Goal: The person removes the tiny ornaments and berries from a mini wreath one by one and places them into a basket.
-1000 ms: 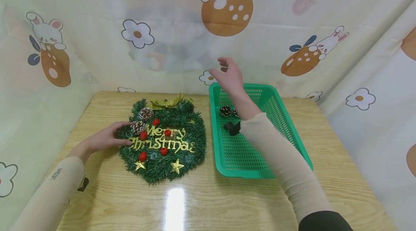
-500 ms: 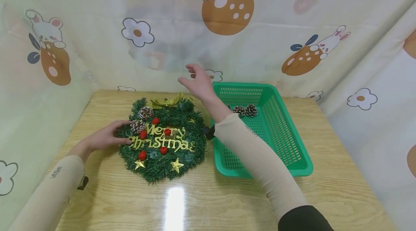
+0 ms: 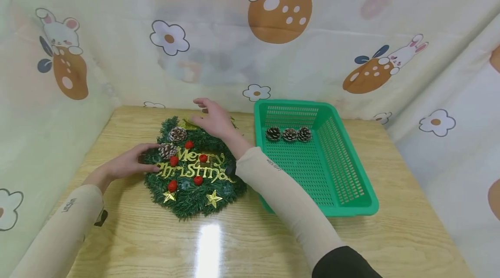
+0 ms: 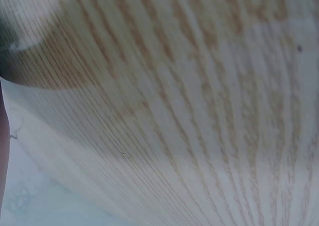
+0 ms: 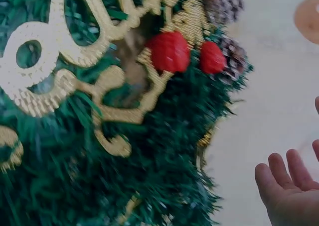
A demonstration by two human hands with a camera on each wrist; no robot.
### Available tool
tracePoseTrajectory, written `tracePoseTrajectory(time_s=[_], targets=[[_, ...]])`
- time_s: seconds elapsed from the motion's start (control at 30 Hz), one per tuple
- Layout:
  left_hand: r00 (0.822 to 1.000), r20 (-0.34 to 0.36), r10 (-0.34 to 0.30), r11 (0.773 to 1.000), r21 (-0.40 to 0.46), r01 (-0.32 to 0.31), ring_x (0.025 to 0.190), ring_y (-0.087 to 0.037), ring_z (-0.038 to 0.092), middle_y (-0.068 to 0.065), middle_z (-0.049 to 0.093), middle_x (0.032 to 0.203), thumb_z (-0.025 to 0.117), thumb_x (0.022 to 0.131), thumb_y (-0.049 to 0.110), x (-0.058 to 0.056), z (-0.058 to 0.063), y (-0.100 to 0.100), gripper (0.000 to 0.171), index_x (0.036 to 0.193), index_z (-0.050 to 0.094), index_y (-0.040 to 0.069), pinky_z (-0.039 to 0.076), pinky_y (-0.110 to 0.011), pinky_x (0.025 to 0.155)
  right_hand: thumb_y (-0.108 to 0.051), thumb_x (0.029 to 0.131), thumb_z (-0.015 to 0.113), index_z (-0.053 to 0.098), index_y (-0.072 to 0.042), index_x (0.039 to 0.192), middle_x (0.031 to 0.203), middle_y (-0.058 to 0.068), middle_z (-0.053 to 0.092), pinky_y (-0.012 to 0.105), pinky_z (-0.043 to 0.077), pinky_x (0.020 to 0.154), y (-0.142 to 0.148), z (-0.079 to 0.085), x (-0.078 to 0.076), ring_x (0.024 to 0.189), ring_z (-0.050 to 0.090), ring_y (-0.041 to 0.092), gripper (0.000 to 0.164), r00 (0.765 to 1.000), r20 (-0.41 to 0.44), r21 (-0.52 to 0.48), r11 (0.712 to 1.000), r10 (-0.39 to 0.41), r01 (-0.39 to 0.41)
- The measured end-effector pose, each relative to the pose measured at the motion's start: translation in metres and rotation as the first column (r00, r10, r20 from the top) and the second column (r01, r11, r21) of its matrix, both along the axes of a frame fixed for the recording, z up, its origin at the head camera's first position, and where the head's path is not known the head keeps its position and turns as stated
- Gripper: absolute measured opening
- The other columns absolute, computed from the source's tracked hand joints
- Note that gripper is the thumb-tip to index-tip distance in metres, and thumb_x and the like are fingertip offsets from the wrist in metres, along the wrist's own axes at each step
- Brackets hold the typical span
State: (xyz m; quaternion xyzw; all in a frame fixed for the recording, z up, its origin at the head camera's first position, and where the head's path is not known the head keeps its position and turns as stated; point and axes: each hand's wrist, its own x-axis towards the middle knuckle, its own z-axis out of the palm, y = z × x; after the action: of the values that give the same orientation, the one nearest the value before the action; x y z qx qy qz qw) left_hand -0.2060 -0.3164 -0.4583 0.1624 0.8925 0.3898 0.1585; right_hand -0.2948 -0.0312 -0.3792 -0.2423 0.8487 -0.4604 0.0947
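A green Christmas wreath with gold "Merry Christmas" lettering lies on the table, bearing red berries, gold stars, pine cones and a gold bow. At its left edge my left hand grips the wreath, thumb and fingers spread either side beside a pine cone. Over the top of the wreath hovers my right hand, fingers loosely bent and holding nothing, partly covering the bow. In the right wrist view the same right hand shows at the lower right, apart from the greenery. The left wrist view shows mostly wood grain.
A green plastic basket stands to the right of the wreath, with pine cones in a row at its far end. The wooden table meets a patterned curtain at the back and sides.
My right hand has moved left and down from above the basket to over the wreath's bow, uncovering the pine cones in the basket. The left hand has stayed at the wreath's edge.
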Motion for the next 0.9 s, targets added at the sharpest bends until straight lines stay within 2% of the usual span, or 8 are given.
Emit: tracePoseTrajectory(time_s=[0.13,0.4,0.7,0.9], targets=[[1.0,-0.002,-0.005,1.0,0.013,0.005,0.139,-0.052,0.019,-0.031,0.024,0.153,0.073,0.089,0.03,0.0,0.002,0.002,0.079,0.149,0.032,0.0,0.019,-0.07,0.108,-0.025,0.095,0.067,0.046,-0.015,0.145,0.144,0.01,0.048,0.041,0.047,0.099,-0.008,-0.011,0.001,0.13,0.048,0.029,0.055,0.999,-0.027,0.032,0.999,0.019,-0.018],[1.0,0.004,0.008,1.0,0.014,-0.008,0.139,-0.051,0.019,-0.03,0.024,0.153,0.073,0.088,0.03,0.0,-0.001,0.0,0.079,0.149,0.033,0.001,0.02,-0.07,0.108,-0.027,0.094,0.067,0.045,-0.015,0.145,0.145,0.008,0.047,0.039,0.046,0.101,-0.028,-0.034,-0.002,0.13,0.047,0.027,0.057,0.997,-0.062,0.1,0.994,0.055,-0.049],[1.0,0.02,0.012,1.0,0.028,-0.013,0.14,-0.05,0.019,-0.028,0.025,0.153,0.073,0.089,0.03,0.001,0.002,0.001,0.077,0.149,0.034,0.004,0.019,-0.069,0.109,-0.025,0.093,0.068,0.045,-0.012,0.146,0.146,0.006,0.046,0.038,0.044,0.103,-0.04,-0.041,0.002,0.131,0.046,0.025,0.059,0.99,-0.078,0.195,0.976,0.117,-0.1],[0.999,0.032,0.013,1.0,0.015,-0.013,0.14,-0.05,0.02,-0.027,0.025,0.154,0.073,0.089,0.031,0.001,0.003,0.0,0.077,0.15,0.033,0.004,0.021,-0.069,0.109,-0.027,0.094,0.067,0.047,-0.016,0.145,0.149,0.005,0.043,0.039,0.04,0.108,-0.043,-0.048,0.001,0.136,0.04,0.022,0.056,0.988,-0.073,0.272,0.956,0.138,-0.114]])
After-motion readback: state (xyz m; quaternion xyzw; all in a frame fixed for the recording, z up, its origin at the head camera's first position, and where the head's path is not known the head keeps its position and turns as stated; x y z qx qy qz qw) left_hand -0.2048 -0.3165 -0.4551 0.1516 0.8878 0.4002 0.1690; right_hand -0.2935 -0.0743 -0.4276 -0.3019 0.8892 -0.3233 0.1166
